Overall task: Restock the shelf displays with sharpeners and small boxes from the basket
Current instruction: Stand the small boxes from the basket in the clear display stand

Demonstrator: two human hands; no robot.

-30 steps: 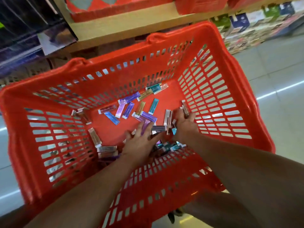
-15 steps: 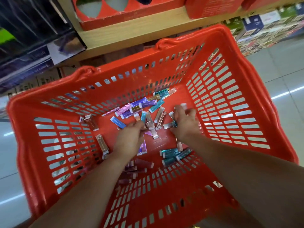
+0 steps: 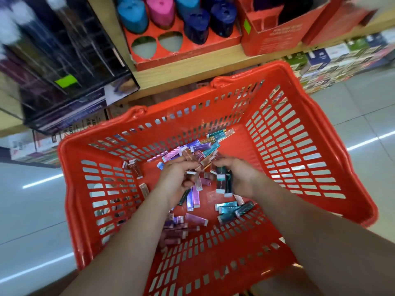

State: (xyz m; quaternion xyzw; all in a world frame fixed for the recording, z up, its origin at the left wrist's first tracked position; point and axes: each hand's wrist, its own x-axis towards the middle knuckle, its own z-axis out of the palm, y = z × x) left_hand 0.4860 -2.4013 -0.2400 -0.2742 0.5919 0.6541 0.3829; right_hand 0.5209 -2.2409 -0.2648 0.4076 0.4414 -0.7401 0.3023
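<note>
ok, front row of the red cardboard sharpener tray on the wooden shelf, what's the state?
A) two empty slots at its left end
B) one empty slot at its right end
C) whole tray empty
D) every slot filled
A: the red cardboard display tray shows two empty cut-outs at the left of its front row, next to dark blue sharpeners.

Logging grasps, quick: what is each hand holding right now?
Left hand: fingers curled round slim shiny pink and purple boxes.
Right hand: grips slim dark teal boxes.
</note>
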